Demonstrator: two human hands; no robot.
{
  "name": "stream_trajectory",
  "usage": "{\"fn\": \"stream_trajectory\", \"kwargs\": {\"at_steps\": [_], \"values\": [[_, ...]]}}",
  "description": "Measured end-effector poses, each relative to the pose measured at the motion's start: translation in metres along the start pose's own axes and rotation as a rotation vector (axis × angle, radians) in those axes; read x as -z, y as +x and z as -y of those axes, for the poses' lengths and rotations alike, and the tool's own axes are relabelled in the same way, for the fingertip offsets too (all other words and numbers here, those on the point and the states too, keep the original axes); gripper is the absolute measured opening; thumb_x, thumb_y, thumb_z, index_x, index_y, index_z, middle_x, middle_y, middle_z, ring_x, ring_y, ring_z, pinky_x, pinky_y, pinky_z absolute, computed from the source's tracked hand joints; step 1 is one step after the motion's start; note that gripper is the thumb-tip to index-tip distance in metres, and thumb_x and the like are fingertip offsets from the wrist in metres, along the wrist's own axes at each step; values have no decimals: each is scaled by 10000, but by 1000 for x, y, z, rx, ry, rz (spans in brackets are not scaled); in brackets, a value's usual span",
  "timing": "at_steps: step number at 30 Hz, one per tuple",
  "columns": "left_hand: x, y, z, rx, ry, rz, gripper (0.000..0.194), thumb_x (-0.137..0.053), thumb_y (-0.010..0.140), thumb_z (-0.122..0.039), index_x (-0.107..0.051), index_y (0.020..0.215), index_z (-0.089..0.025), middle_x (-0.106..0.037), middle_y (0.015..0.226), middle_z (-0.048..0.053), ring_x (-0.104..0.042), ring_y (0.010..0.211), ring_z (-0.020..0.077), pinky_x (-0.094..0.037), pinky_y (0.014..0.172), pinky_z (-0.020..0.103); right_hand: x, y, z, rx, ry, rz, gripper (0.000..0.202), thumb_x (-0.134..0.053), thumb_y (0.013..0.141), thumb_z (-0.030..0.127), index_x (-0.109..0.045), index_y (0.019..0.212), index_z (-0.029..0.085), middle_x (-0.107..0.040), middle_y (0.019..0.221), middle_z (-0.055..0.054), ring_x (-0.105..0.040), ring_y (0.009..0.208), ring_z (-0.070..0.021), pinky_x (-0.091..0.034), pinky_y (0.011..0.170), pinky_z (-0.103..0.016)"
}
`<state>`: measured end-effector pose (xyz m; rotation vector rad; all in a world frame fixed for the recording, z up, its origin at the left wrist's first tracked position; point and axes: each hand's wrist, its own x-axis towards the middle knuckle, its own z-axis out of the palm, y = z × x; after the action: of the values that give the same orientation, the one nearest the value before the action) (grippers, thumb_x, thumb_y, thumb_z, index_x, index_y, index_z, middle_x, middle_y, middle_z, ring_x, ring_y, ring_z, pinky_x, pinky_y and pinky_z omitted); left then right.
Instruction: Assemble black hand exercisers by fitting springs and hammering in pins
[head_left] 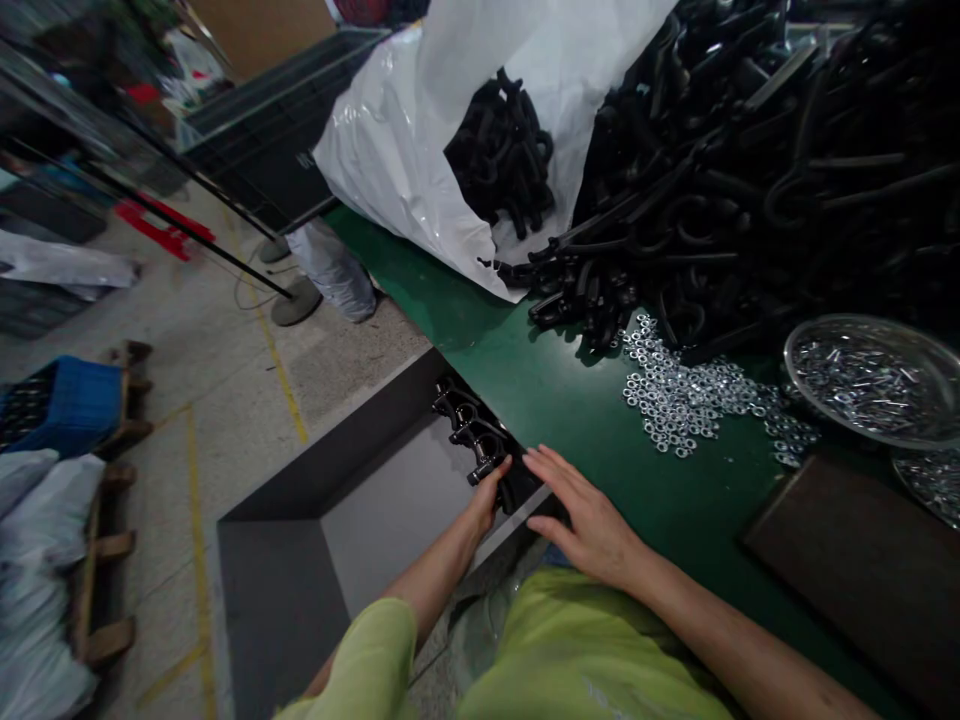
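Note:
My left hand (489, 492) reaches into a grey bin (255, 570), its fingers round a black part at the near end of a row of black parts (466, 425). These parts lie along the bin's side next to the green table (577, 400). My right hand (581, 515) is over the table's edge by the bin's near corner, its fingers stretched and apart, holding nothing. Small silver nuts (675, 390) are spread on the table beyond my right hand.
A large heap of black parts (735, 180) covers the table's far side, beside a white bag (397, 130) holding more. A bowl of silver pins (862, 380) and a dark plate (862, 570) are at the right. Pole stands (296, 302) rise from the floor at left.

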<state>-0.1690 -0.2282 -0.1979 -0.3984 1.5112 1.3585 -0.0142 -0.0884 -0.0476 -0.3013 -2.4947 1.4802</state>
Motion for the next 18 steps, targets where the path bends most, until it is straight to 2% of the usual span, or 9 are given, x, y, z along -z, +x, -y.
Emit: {"fn": "stream_trajectory", "kwargs": {"at_steps": [2, 6, 10, 12, 15, 17, 18], "values": [[-2, 6, 1, 21, 43, 35, 512, -633, 756, -495, -631, 1113, -128, -681, 1085, 117, -598, 1079, 286, -396, 1008, 421, -7, 8, 2, 44, -6, 21, 617, -547, 858, 259, -317, 1430, 234, -400, 1450, -75, -238, 1390, -205, -290, 1116, -450], [-8, 13, 3, 49, 115, 111, 511, -494, 839, -530, -629, 1117, -123, -681, 1069, 116, -600, 1072, 268, -442, 941, 343, -11, 15, 1, 38, -38, 9, 583, -535, 861, 231, -346, 1413, 206, -435, 1423, -89, -267, 1378, -199, -313, 1107, -447], [-6, 7, 2, 27, 265, 112, 562, -393, 875, -560, -610, 1148, -119, -671, 1087, 113, -597, 1078, 257, -474, 865, 304, -11, 14, 0, 53, -50, -1, 561, -530, 858, 212, -374, 1397, 204, -453, 1410, -90, -265, 1378, -202, -324, 1101, -452], [1, -1, -4, 7, 370, 84, 542, -455, 834, -583, -637, 1095, -144, -683, 1062, 113, -605, 1058, 271, -489, 849, 329, -12, 13, -1, 48, -35, -19, 553, -527, 857, 206, -385, 1391, 212, -461, 1404, -86, -277, 1373, -203, -328, 1098, -454], [14, -13, -20, -61, 534, 6, 428, -668, 685, -541, -685, 901, -172, -700, 979, 126, -576, 1093, 346, -472, 891, 417, -12, 13, -1, 43, 4, -41, 539, -525, 857, 212, -403, 1381, 229, -482, 1387, -79, -302, 1362, -209, -333, 1092, -460], [16, -16, -33, -156, 614, -40, 363, -695, 665, -506, -684, 853, -196, -676, 1060, 132, -472, 1221, 373, -387, 997, 459, -11, 12, 0, 33, 19, -51, 530, -526, 856, 220, -414, 1374, 230, -493, 1377, -79, -315, 1356, -211, -333, 1090, -458], [14, -15, -38, -230, 645, -54, 347, -679, 687, -492, -680, 893, -214, -637, 1163, 123, -389, 1297, 360, -316, 1057, 461, -11, 12, 0, 26, 23, -54, 524, -528, 855, 224, -423, 1368, 225, -499, 1372, -80, -319, 1354, -211, -331, 1091, -453]]}}
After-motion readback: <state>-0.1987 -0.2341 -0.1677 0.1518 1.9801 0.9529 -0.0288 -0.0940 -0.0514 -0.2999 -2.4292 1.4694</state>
